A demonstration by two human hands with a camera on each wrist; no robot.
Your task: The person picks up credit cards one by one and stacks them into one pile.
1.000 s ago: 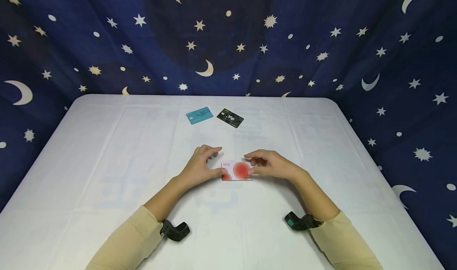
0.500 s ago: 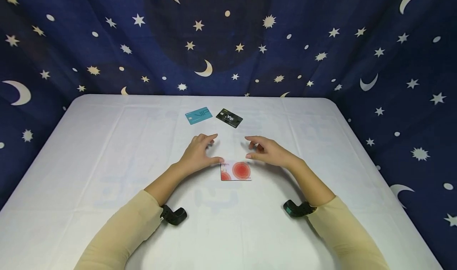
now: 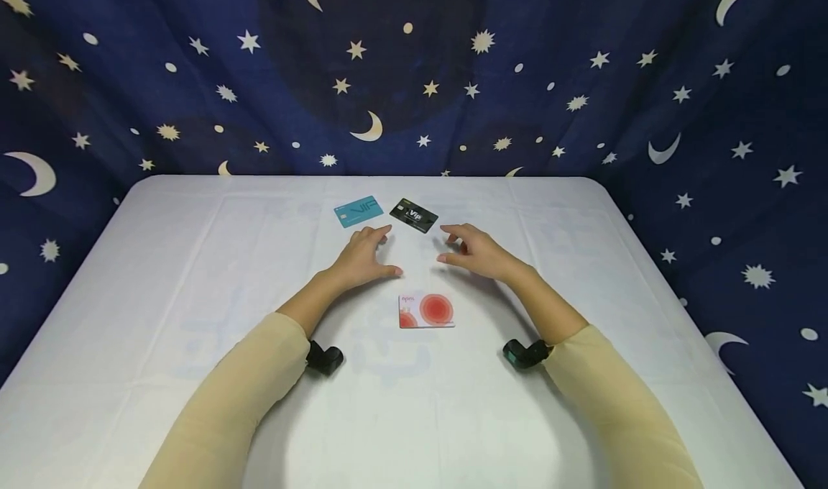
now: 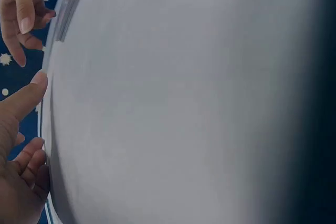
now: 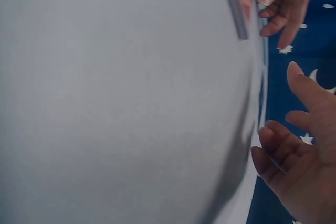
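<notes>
A white card with red circles [image 3: 427, 311] lies flat on the table in the head view, nearer the person than both hands. In the right wrist view its edge [image 5: 235, 9] looks thick, with layered lines, like several cards stacked. My left hand [image 3: 364, 257] hovers with thumb and fingers apart, just in front of a teal VIP card [image 3: 359, 211]. Across from it, my right hand [image 3: 479, 252] is also held loosely open, its fingertips close to a black VIP card [image 3: 414, 215]. Neither hand holds anything.
A white cloth covers the table [image 3: 194, 316]. Behind it and at the sides hangs a dark blue curtain [image 3: 414, 65] with stars and moons. Black wrist cameras sit at the left cuff [image 3: 325, 358] and the right cuff [image 3: 525, 354].
Both hands have let go of the red-and-white card and moved away from the person toward the teal and black cards. All the cards stay where they were on the table.
</notes>
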